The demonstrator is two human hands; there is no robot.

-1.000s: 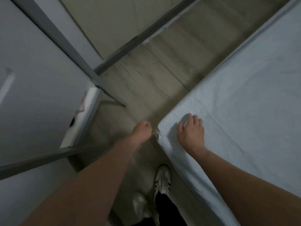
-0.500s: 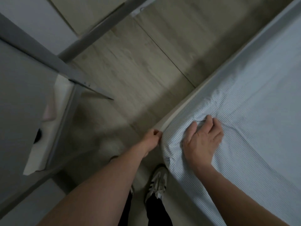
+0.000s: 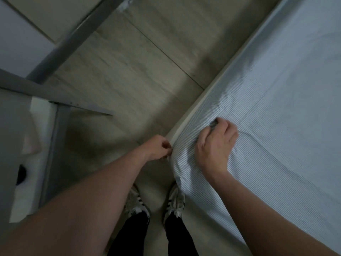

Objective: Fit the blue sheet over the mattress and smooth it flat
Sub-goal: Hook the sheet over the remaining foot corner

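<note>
- Working the corner, the person has the right hand (image 3: pixel 216 145) on top of the blue sheet (image 3: pixel 276 111), fingers curled and bunching a fold of the striped cloth under them.
- The left hand (image 3: pixel 159 148) is closed in a pinch at the sheet's edge, just left of the right hand, where the cloth drops over the mattress (image 3: pixel 186 122) corner.
- A pale strip of bare mattress edge shows beyond the left hand, so by the look of it the sheet is not yet fully over this corner.
- To do the step well, the left hand should draw the hem down and under the corner while the right hand eases its bunched slack toward that edge and then flattens out.
- Creases fan out from the right hand's knuckles; these likely need smoothing once the corner is seated.
- The hem itself and the underside of the corner are hidden below the hands, and whether the sheet has elastic cannot be told.
- The far corners of the bed are cut off, and the picture is dim and slightly blurred.
- The person's shoes (image 3: pixel 174 200) stand on the floor (image 3: pixel 129 71) just below the hands.
</note>
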